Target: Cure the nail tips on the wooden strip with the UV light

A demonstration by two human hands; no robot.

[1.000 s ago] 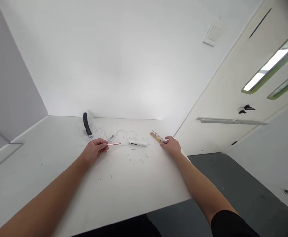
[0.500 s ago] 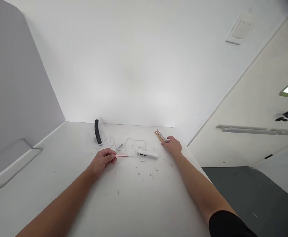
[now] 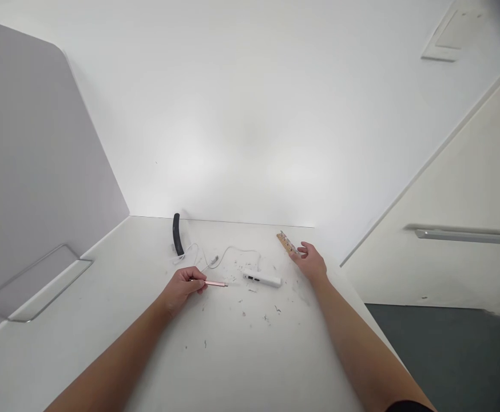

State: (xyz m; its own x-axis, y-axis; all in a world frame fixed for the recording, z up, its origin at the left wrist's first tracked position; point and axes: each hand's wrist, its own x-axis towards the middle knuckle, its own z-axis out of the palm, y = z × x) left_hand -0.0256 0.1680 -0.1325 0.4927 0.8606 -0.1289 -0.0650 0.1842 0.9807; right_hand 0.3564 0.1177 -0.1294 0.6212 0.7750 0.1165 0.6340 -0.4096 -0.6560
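My left hand (image 3: 185, 287) is closed around a slim pink pen-like rod (image 3: 216, 283), its metal tip pointing right. To the right, my right hand (image 3: 311, 263) has its thumb and fingers about the near end of a tan strip (image 3: 288, 242) with small clear or shiny pieces along it. What those pieces are is too small to tell. Between the hands lies a white stick-shaped device (image 3: 262, 278) with dark marks on its side. A thin white cord (image 3: 237, 249) runs behind it toward the left.
A curved black piece (image 3: 177, 234) stands at the back left near the wall. Small dark scraps (image 3: 267, 318) are scattered over the white table (image 3: 241, 372). A wire rack (image 3: 50, 292) is at the left, against a grey panel (image 3: 39, 143).
The whole view has shifted, so the things appear slightly further right and lower. Both hands keep the same places by the rod and the strip; the right fingers look a little more spread.
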